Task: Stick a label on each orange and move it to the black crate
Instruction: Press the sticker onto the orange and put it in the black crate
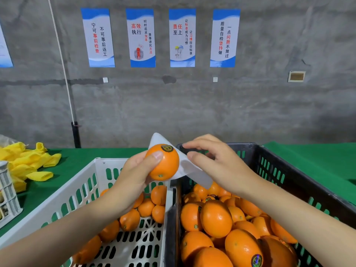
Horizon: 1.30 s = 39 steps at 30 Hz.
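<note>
My left hand [134,171] grips an orange [163,164] above the gap between the two crates. A round dark label [166,148] sits on the orange's top. A white backing sheet [189,168] lies behind the orange, between the two hands. My right hand [213,162] hovers beside the sheet with its thumb and forefinger near the sheet's edge; whether they touch the sheet I cannot tell. The white crate [77,191] on the left holds several oranges. The black crate [285,170] on the right holds many more oranges, some with labels.
A green cloth [312,157] covers the table. Yellow foam sleeves [28,164] lie in a pile at the far left, next to a small grey rack [7,197]. A concrete wall with posters stands behind the table.
</note>
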Motion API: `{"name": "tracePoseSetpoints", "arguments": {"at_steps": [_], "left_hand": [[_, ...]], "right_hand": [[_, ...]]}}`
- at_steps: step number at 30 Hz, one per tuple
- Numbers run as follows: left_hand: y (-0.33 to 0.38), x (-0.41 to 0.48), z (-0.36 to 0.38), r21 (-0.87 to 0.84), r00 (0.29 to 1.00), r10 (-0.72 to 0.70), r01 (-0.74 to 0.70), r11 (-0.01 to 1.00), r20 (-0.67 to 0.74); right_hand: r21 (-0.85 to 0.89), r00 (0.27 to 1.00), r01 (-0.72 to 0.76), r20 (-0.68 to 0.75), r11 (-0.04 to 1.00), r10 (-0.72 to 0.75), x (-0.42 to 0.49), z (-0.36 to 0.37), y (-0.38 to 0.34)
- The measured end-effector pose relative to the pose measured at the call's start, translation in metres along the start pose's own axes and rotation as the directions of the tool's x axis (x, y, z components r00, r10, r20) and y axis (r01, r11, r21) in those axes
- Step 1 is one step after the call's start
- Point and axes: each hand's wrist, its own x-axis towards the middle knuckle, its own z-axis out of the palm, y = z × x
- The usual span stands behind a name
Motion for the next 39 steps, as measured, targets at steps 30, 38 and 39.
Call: {"name": "tracePoseSetpoints", "arguments": {"at_steps": [30,38,39], "left_hand": [[-0.019,-0.011,0.017,0.509,0.997,-0.021,-0.021,0.86,0.076],[-0.034,-0.007,0.005,0.881,0.973,0.093,-0.232,0.413,0.212],[-0.038,-0.006,0.004,0.899,0.973,0.098,-0.231,0.373,0.209]], "right_hand": [[-0.452,0.951,-0.268,-0.265,0.851,0.159,0.004,-0.005,0.029],[-0.505,0.973,-0.233,-0.13,0.831,0.193,0.0,-0.001,0.035],[-0.518,0.977,-0.21,-0.092,0.83,0.19,-0.001,0.0,0.035]]}}
